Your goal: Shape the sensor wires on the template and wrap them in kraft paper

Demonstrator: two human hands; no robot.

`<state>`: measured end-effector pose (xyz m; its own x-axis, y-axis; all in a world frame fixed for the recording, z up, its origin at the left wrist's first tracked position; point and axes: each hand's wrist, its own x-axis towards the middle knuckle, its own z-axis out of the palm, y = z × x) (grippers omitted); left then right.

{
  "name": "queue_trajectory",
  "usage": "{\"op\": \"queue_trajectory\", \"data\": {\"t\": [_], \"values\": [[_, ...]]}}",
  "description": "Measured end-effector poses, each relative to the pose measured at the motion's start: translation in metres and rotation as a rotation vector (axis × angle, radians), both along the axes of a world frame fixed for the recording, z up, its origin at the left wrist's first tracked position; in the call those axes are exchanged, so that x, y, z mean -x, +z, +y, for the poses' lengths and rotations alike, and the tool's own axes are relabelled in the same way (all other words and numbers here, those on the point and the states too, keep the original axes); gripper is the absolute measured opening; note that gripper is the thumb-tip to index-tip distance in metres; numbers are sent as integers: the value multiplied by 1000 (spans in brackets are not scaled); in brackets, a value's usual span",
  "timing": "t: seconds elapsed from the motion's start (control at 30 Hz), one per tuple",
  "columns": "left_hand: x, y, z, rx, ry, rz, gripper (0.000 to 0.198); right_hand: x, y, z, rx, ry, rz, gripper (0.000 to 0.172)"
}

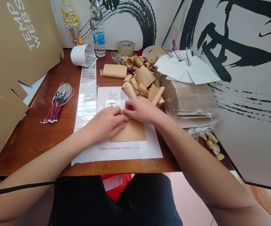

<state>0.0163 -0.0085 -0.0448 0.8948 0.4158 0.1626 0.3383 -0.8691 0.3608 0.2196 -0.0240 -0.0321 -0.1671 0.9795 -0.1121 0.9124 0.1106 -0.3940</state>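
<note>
The left hand [105, 124] and right hand [141, 110] sit close together on a square of brown paper [128, 133], their fingers curled and meeting at its upper edge; whether they pinch anything there, I cannot tell. The paper lies on a white printed sheet [149, 150] marked "DRS-206DC-E001-01", on a wooden table [31, 141].

Curled brown paper pieces [144, 76] lie just beyond the hands, with a stack of brown paper [189, 100] to the right and white paper squares [184, 67] on it. To the left lie red-and-black wires [57, 103] and a strip of clear labels [87, 94]. A water bottle [98, 28] and a roll of tape [126, 48] stand at the top. Cardboard [23, 25] at upper left reads "TEMP WEBS".
</note>
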Motion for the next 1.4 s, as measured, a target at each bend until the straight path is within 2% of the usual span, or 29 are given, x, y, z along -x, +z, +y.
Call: {"op": "queue_trajectory", "data": {"t": [0.6,0.93,1.27,1.4], "values": [[1,2,-1,2,2,23,28,-1,-3,1,-6,6,10,23],[0,-4,5,19,15,-40,25,1,0,1,5,-1,-5,20],[1,-3,6,44,-9,-26,20,-1,1,1,16,1,-9,21],[0,0,6,64,-36,51,50,-1,1,2,20,-1,0,22]]}}
